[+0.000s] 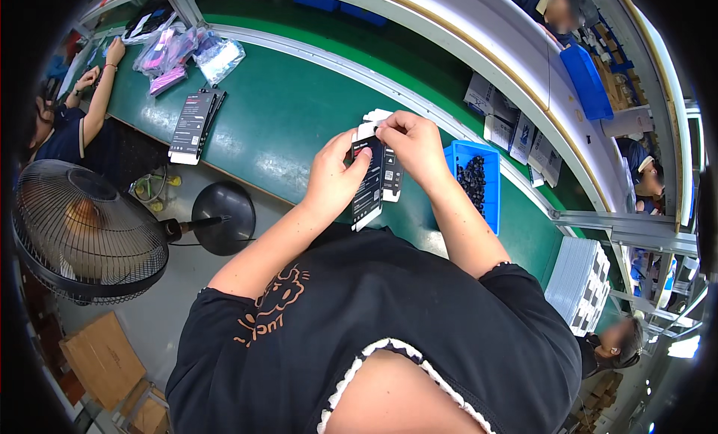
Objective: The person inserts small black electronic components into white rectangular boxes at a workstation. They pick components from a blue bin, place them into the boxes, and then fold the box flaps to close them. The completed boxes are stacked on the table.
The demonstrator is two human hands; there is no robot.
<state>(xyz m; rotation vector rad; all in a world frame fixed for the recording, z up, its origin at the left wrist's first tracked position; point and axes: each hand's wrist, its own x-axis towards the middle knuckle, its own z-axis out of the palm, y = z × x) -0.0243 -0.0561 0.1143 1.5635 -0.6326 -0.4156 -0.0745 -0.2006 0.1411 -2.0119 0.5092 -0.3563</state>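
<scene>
A flat black printed cardboard box (pixel 368 181) with white end flaps lies in front of me over the green table's near edge. My left hand (pixel 334 168) is closed around its left side, the thumb pressed on the printed face. At the box's far end my right hand (pixel 410 144) is pinched, thumb against forefinger, by the white flap (pixel 367 129). A small dark piece shows at those fingertips, mostly hidden. Part of another black box face (pixel 391 176) shows under or beside the held one. Right of my right forearm stands a blue bin (pixel 491 183) holding many small black parts (pixel 472 181).
A stack of similar black boxes (pixel 196 126) lies on the table (pixel 277 82) to the left. Beyond it are bagged pink and white items (pixel 166 52). A fan (pixel 90 232) stands at left, near a co-worker's arm (pixel 101 97). Pale stacked sheets (pixel 576 280) sit at right.
</scene>
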